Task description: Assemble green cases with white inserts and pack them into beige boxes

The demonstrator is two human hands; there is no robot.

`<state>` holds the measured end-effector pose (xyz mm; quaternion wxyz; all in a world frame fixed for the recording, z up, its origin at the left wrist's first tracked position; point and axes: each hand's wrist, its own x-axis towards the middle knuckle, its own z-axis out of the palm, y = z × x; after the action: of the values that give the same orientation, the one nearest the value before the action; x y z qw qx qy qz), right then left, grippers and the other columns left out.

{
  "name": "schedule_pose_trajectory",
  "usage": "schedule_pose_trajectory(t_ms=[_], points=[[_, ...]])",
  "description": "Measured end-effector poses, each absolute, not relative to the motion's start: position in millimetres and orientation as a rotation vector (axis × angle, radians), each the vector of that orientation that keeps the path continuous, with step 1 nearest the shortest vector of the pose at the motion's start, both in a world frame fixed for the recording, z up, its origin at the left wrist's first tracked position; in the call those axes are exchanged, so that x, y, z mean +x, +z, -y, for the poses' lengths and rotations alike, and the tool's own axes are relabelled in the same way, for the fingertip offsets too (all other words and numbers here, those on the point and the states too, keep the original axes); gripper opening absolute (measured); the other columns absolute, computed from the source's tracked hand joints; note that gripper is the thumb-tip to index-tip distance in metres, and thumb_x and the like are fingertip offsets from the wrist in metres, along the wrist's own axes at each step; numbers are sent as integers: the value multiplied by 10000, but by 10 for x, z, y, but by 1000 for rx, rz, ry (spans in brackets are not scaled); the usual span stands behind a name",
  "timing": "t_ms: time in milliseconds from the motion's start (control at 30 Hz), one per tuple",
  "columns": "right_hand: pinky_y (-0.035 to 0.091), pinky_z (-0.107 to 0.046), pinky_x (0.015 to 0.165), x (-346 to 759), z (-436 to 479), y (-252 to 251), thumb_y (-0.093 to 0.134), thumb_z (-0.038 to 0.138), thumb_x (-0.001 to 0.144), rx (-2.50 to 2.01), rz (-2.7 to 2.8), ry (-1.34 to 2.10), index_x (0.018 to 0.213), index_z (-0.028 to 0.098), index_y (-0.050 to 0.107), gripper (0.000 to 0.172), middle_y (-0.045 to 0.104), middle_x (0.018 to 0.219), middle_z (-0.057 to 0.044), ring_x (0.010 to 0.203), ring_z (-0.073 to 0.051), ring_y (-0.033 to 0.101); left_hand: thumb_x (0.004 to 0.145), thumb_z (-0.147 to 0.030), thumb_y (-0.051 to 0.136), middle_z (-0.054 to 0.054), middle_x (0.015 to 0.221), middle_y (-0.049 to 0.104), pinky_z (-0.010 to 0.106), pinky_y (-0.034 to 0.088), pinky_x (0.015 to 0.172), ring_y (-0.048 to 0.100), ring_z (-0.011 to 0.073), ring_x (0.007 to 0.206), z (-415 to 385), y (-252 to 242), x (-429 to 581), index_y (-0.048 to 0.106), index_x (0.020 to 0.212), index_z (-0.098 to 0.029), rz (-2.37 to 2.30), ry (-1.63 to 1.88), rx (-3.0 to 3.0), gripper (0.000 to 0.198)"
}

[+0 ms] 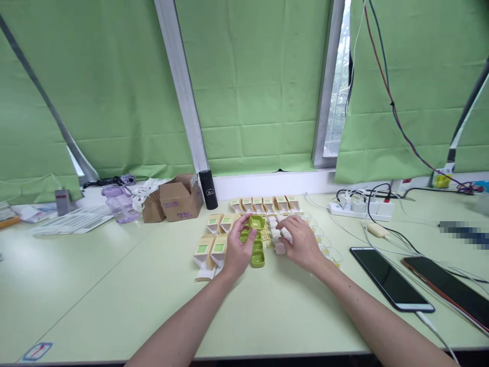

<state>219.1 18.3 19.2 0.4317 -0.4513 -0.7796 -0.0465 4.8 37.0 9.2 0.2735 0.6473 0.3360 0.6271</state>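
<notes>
Between the thumb and fingers of my left hand [240, 244] is a small green square case [257, 222], lifted over a column of similar green cases [257, 259] on the table. My right hand [301, 242] has its fingers curled down onto a small white block [286, 234] in a group of white blocks [280, 248]. Small yellow pieces [265, 234] lie between the two groups. Clear plastic covers [324, 242] are lined up to the right, partly behind my right hand. Open card boxes with green windows [202, 249] stand left of my left hand.
More small card boxes [269, 205] form a row at the back. Behind stand a black bottle [208, 189], a cardboard box [181, 198] and a purple jug [121, 204]. A power strip [361, 209], cables and two phones [391, 278] [451, 285] occupy the right side.
</notes>
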Motion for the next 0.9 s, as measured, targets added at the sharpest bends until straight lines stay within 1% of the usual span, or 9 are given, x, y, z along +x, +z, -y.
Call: schedule_pose_trajectory(t_ms=[67, 167, 267, 367, 500, 567, 733, 800, 900], points=[[524, -476, 920, 2120, -190, 233, 633, 53, 819, -1011, 1848, -7, 1053, 251, 636, 307, 726, 1073, -75, 1093, -312, 621, 980, -424, 698, 118, 1435, 646, 422, 489, 1137, 628, 276, 1310, -347, 106, 53, 626, 1399, -251, -874, 1680, 1747, 459], [534, -496, 964, 1987, -240, 276, 650, 111, 845, -894, 1747, 175, 1149, 275, 634, 345, 715, 1175, -73, 1161, -307, 619, 976, -409, 705, 129, 1426, 645, 432, 483, 1152, 614, 286, 1341, -316, 126, 71, 606, 1394, -240, -799, 1661, 1719, 462], [557, -480, 945, 1876, -325, 277, 667, 147, 838, -794, 1672, 339, 1157, 285, 637, 349, 713, 1198, -63, 1146, -288, 639, 963, -408, 725, 143, 1402, 653, 436, 507, 1132, 624, 289, 1328, -303, 134, 92, 584, 1381, -232, -725, 1639, 1656, 475], [572, -458, 948, 1806, -371, 231, 676, 155, 835, -720, 1611, 418, 1173, 283, 644, 363, 696, 1229, -67, 1170, -273, 641, 950, -406, 743, 145, 1377, 665, 425, 532, 1099, 643, 283, 1300, -302, 129, 101, 563, 1361, -232, -702, 1624, 1628, 480], [573, -457, 1020, 1747, -318, 141, 692, 153, 836, -660, 1569, 480, 1284, 297, 611, 477, 646, 1358, -78, 1277, -271, 612, 941, -417, 756, 146, 1349, 681, 405, 564, 1038, 673, 271, 1251, -284, 128, 106, 549, 1324, -234, -765, 1594, 1651, 472], [567, -469, 1052, 1725, -280, 102, 691, 160, 846, -663, 1561, 504, 1323, 298, 585, 508, 639, 1365, -82, 1271, -266, 621, 935, -431, 762, 143, 1320, 697, 395, 586, 986, 690, 266, 1220, -265, 137, 116, 543, 1301, -237, -811, 1548, 1650, 468], [588, -478, 1015, 1697, -258, 33, 676, 196, 859, -729, 1540, 432, 1304, 280, 569, 465, 638, 1311, -98, 1207, -270, 645, 912, -503, 770, 137, 1239, 724, 373, 609, 898, 712, 260, 1169, -231, 151, 155, 545, 1220, -234, -876, 1466, 1640, 467], [584, -476, 1017, 1697, -264, 12, 664, 193, 858, -756, 1540, 388, 1297, 278, 559, 459, 629, 1310, -102, 1214, -272, 634, 910, -537, 759, 139, 1229, 722, 367, 608, 872, 719, 252, 1121, -235, 140, 164, 571, 1187, -225, -909, 1452, 1665, 458], [570, -471, 1020, 1701, -263, -3, 646, 194, 862, -791, 1554, 334, 1281, 277, 550, 437, 624, 1301, -102, 1230, -276, 610, 913, -584, 734, 132, 1167, 728, 366, 597, 861, 718, 242, 1053, -251, 114, 168, 625, 1089, -206, -956, 1432, 1733, 431]])
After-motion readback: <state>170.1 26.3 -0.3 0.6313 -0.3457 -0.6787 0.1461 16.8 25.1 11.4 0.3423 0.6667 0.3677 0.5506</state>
